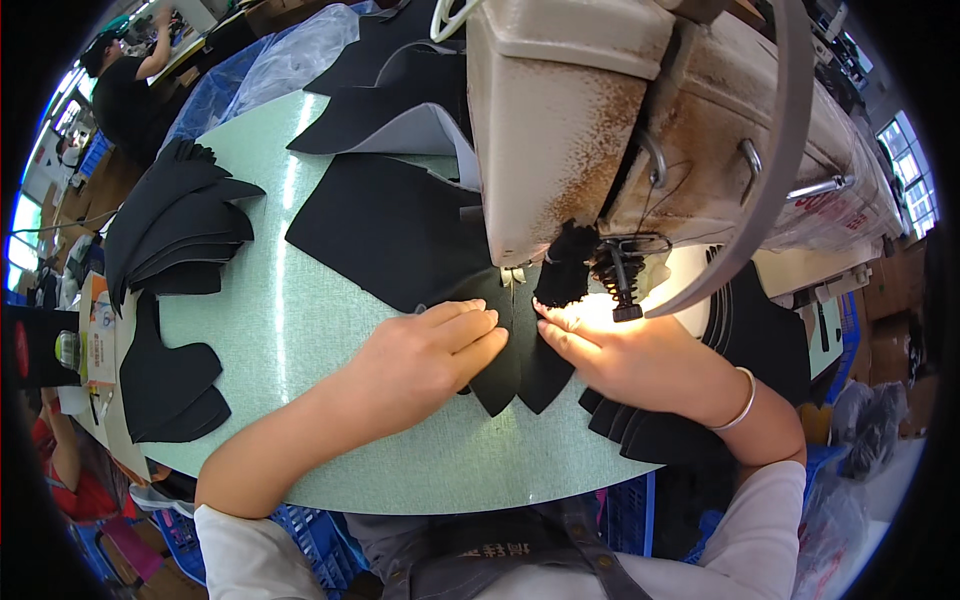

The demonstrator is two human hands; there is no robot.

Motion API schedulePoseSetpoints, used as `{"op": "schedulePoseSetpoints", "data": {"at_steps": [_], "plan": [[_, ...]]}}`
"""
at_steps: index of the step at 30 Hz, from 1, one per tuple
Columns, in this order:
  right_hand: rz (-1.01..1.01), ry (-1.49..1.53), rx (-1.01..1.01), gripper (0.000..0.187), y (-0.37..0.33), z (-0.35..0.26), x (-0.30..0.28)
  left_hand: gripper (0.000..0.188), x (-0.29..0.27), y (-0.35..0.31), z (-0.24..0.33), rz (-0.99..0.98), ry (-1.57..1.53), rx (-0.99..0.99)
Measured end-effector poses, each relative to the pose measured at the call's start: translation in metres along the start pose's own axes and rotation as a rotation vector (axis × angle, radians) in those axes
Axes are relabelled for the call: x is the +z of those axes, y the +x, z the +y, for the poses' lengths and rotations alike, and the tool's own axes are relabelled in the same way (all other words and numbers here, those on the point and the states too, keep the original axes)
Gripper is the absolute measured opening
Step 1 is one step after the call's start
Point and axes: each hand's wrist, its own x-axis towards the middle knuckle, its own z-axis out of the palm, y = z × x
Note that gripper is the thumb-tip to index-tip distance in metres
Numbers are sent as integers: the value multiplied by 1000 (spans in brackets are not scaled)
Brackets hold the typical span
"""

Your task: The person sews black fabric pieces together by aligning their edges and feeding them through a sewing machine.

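A beige, rust-stained sewing machine [560, 130] stands before me, its presser foot [513, 276] down near two black fabric pieces [537, 375] that meet along a middle seam. Pressed together, the fingers of my left hand [425, 350] grip the left piece just beside the seam. My right hand [635, 355], with a bangle on its wrist, is closed on the right piece under the bright lamp light; its fingertips are partly washed out by glare. Both pointed fabric ends lie toward me. The needle tip is too small to make out.
On the pale green table [330, 450], a stack of black cut pieces [190, 230] lies at the left, with more curved pieces [170, 380] below it. Further black pieces [760, 340] lie to the right. A grey curved bar [790, 140] crosses near the machine. Blue crates [630, 510] stand below.
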Motion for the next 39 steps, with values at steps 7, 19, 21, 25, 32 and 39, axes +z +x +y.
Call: {"op": "schedulePoseSetpoints", "data": {"at_steps": [7,19,21,25,32,39], "plan": [[155,-118,-143,34,1,-14,7,33,2,1,0,-5,33,56],[338,-73,-114,34,8,-2,17,32,9,5,-10,84,56,35],[308,-95,-104,36,7,-1,16,31,7,4,-11,44,55,86],[254,-113,-52,36,7,4,13,31,5,4,-21,14,27,90],[181,-65,-29,39,9,18,16,32,8,6,-23,55,-13,-3],[-106,850,250,46,14,25,28,32,7,5,-30,53,8,-1]]}}
